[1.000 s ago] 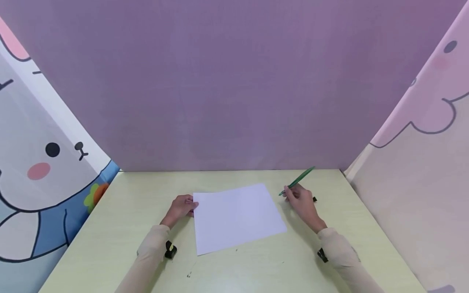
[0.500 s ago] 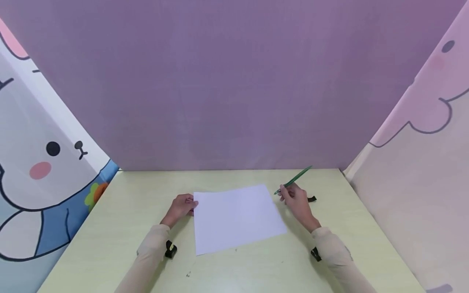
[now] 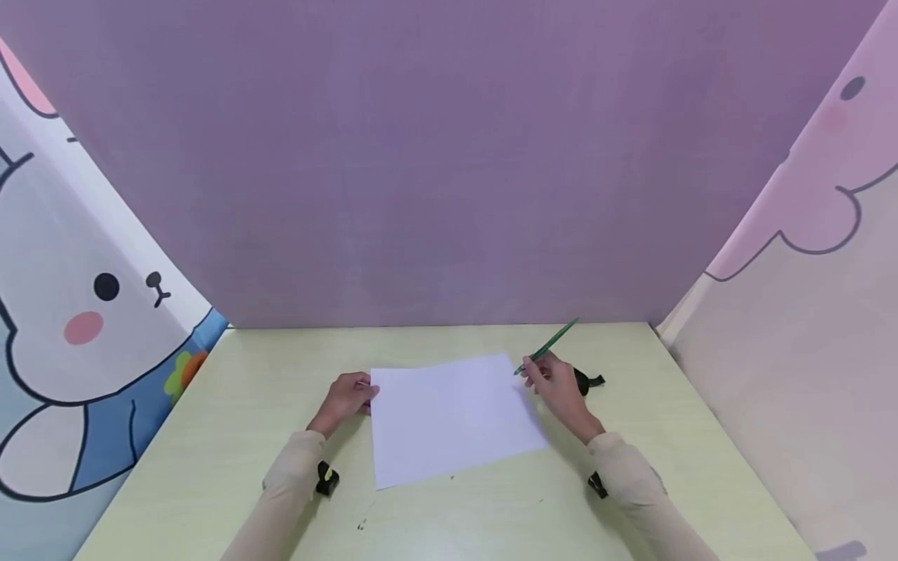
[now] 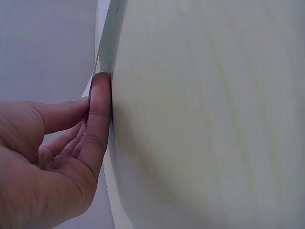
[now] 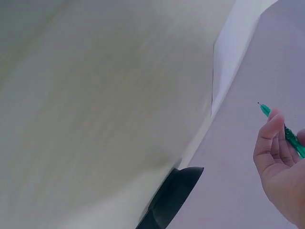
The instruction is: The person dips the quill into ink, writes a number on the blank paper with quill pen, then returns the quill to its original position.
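Observation:
A blank white sheet of paper lies on the table, slightly askew. At its left edge, my left hand pinches the sheet; the left wrist view shows the thumb above and a finger beneath the lifted edge. My right hand holds a green pen near its tip, beside the sheet's upper right edge. The pen's back end slants up and away. In the right wrist view, the exposed pen tip points past the fingers, apart from the paper.
A black object, partly hidden behind my right hand, lies on the pale table; its kind is unclear. A purple panel stands at the back. Cartoon-printed panels flank the table. Small dark marks dot the table's front.
My right hand has moved left with the pen, toward the paper's right edge, uncovering more of the black object. My left hand and the paper have stayed nearly still.

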Demonstrator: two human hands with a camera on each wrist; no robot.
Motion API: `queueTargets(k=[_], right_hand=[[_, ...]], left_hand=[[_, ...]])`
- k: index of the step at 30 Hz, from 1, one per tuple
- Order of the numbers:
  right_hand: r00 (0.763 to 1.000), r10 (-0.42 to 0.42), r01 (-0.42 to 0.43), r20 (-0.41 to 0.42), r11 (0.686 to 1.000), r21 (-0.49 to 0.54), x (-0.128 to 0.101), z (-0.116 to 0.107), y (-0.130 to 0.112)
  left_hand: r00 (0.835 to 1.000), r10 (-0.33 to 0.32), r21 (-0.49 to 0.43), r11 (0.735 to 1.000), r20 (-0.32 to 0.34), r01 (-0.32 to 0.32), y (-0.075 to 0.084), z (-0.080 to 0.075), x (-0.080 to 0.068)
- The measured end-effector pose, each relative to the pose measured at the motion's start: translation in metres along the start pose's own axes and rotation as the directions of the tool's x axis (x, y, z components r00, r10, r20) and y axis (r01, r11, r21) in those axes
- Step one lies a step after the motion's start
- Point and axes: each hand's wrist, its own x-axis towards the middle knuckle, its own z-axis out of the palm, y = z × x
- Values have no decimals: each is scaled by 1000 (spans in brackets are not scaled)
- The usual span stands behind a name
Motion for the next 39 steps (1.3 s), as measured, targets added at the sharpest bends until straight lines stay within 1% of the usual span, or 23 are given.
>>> queueTargets(k=[3,8,17,25,28,35,39], right_hand=[[1000,-4,4,26,1000,5,2,2,0],[999,7,-6,53,1000,-15,4,6,-5],[996,19,-16,86,999,-32,9,15,-12],[992,-21,24,122,999,-22,13,22,-17],[992,-24,28,125,999,-28,15,24,-17],[987,6,-3,158,1000,-20,16,31,-21],[986,-2,5,167,1000,-18,17,33,-23]], left_hand=[[1000,0,-1,1000,4,0,-1,-1,0],[1000,6,7,1000,7,-6,-3,-1,1],[1000,16,24,1000,17,-16,0,0,-2],[1000,15,32,999,13,-15,1,-2,-2],[1000,11,32,999,7,-12,2,-2,-2],[1000,-15,31,999,11,15,0,-1,-2],[1000,-8,41,999,13,8,0,1,-2]])
